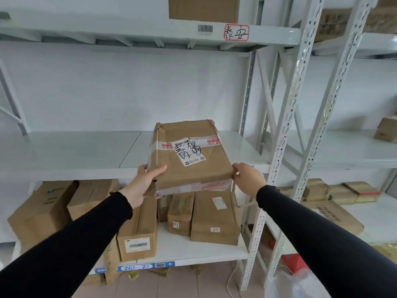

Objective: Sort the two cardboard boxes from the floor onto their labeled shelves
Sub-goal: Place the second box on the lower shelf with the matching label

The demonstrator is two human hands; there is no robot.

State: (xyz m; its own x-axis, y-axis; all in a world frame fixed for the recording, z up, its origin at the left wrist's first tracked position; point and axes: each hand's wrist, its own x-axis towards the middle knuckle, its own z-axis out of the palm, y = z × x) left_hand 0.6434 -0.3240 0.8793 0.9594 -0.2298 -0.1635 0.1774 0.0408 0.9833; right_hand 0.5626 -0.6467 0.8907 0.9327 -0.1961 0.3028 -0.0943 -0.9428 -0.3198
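A flat taped cardboard box [189,155] with a white shipping label and black handwritten characters lies half over the front edge of the white middle shelf [71,151]. My left hand [144,181] grips its near left corner, thumb on top. My right hand [247,175] holds its near right corner. Both sleeves are black. A second box from the floor does not show apart from the shelved ones.
The upper shelf carries a red-framed handwritten label [236,32], a barcode and a box [204,8]. Several cardboard boxes [214,216] fill the lower shelf. White perforated uprights [285,117] stand right of the box. The neighbouring rack holds more parcels [386,130].
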